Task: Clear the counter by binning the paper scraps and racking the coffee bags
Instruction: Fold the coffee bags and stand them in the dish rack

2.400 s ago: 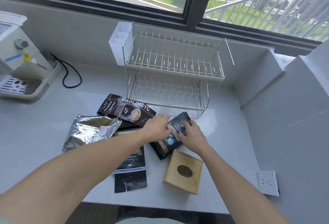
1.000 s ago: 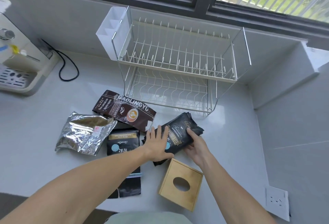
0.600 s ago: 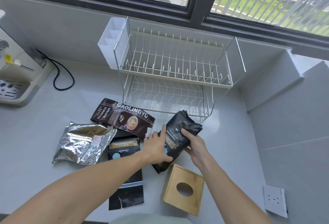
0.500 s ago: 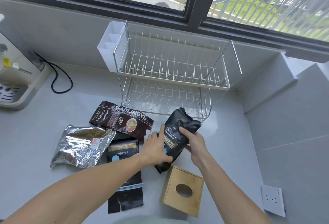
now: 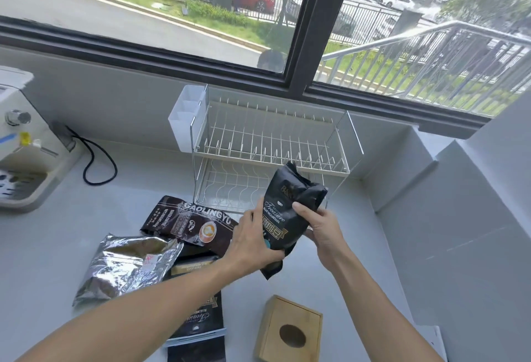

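**Both hands clasp a black coffee bag in front of the rack**

The left hand (image 5: 253, 244) and right hand (image 5: 321, 229) are closed around a black coffee bag (image 5: 287, 212), held upright above the counter (image 5: 57, 246). Nearer lies a wooden box (image 5: 290, 330). Three more bags lie leftward: black (image 5: 198, 318), silver foil (image 5: 129, 264), brown (image 5: 189, 221). Behind stands the wire rack (image 5: 270, 146), under the window (image 5: 201, 16).

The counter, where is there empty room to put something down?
Bare counter lies right of the black bag in both hands, up to the wall, and between the machine and rack. It is crowded around the silver bag.
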